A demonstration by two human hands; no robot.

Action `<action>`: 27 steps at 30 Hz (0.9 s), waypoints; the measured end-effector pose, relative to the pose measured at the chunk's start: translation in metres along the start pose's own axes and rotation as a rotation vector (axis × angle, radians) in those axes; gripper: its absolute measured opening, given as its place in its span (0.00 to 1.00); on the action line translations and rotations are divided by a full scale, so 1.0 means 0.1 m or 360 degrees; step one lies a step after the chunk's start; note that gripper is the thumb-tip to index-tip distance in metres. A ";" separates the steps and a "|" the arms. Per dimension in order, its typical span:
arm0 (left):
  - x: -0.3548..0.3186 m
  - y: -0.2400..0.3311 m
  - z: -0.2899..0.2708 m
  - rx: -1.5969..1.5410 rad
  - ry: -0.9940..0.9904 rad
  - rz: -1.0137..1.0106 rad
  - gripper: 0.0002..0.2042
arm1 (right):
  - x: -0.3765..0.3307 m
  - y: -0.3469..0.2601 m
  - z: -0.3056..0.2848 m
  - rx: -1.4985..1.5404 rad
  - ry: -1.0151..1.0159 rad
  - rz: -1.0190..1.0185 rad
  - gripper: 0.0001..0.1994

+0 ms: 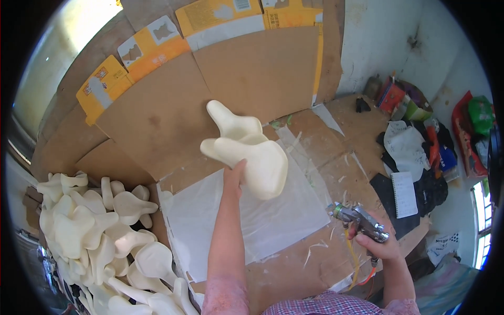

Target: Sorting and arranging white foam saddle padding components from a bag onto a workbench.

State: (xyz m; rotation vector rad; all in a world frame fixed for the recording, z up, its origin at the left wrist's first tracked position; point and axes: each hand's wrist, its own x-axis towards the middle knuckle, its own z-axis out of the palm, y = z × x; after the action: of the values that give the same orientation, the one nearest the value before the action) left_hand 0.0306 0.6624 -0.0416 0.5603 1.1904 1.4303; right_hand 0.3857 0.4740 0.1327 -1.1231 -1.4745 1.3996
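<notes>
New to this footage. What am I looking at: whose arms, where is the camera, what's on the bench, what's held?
There is no machine here: a person works with two bare hands. The single picture comes from a wide fisheye camera worn on the person's head, looking down, so the forearms enter from the lower edge and straight edges bend near the rim. The left hand holds up a cream moulded shape above a white sheet spread on the cardboard-covered bench. The right hand grips a metal spray gun with an orange hose hanging from it. A pile of similar cream shapes lies at the left. Flattened cardboard boxes stand behind; a notebook and clutter lie at the right.
</notes>
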 end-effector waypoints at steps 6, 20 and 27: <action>-0.82 1.33 -0.96 -0.1191 -0.0188 0.1018 0.35 | -0.10 -0.16 0.00 -0.0088 0.0006 -0.0018 0.26; 0.28 0.31 -0.85 0.0033 0.0473 0.0085 0.28 | 0.29 -0.47 0.04 0.0054 0.0181 -0.0404 0.25; 1.33 -0.24 -0.99 0.1289 0.0499 0.0653 0.20 | 0.39 0.03 0.09 0.0038 0.0049 0.0126 0.27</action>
State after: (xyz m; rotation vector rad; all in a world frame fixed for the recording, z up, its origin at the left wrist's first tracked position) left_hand -0.0776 0.7478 -0.1376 1.2201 2.0103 1.3597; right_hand 0.3660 0.5082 0.1277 -1.1941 -1.4016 1.4439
